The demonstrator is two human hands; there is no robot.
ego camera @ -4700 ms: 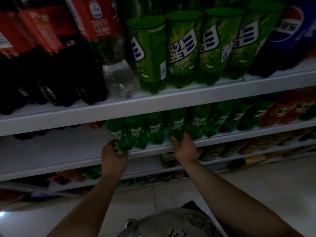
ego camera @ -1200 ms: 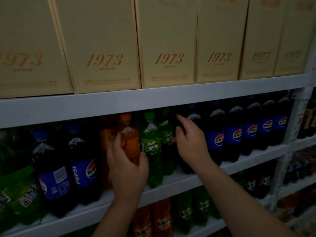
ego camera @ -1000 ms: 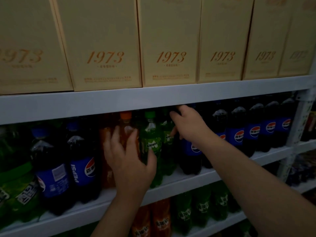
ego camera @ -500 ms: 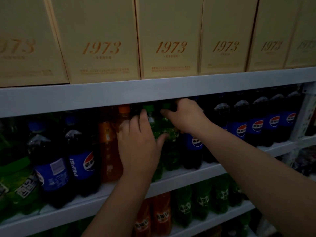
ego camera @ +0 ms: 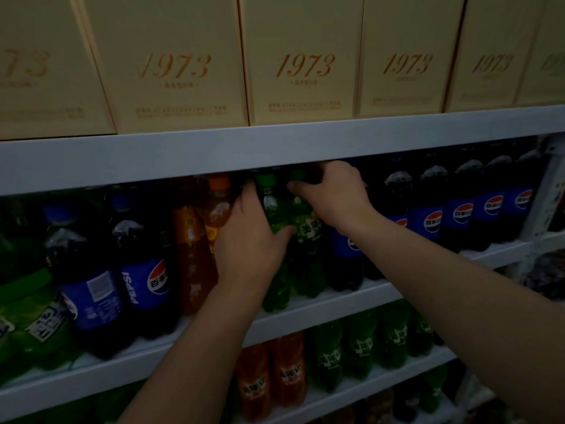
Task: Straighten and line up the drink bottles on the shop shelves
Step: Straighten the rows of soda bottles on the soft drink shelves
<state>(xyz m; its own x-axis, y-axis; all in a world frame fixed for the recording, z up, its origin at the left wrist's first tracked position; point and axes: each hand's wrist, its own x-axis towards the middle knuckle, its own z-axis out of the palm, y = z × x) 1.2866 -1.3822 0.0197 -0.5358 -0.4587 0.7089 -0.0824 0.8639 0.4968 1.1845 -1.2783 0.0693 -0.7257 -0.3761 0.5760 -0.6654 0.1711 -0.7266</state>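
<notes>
On the middle shelf (ego camera: 336,304) stand two green soda bottles side by side. My left hand (ego camera: 247,249) wraps round the front green bottle (ego camera: 272,209), thumb on its right side. My right hand (ego camera: 333,194) grips the upper part of the second green bottle (ego camera: 308,237), up under the shelf above. Orange soda bottles (ego camera: 195,249) stand just left of my left hand. Dark cola bottles with blue labels (ego camera: 434,209) run to the right, and two more cola bottles (ego camera: 122,276) stand at the left.
Tan boxes marked 1973 (ego camera: 302,62) fill the top shelf, whose grey front edge (ego camera: 275,148) hangs low over the bottle caps. Big green bottles (ego camera: 33,319) lie at the far left. The lower shelf (ego camera: 382,381) carries orange and green bottles.
Earlier my hands were on green bottles two shelves down. Over the last second both hands have pushed deeper and higher among the green bottles, and the left one has closed round the front bottle.
</notes>
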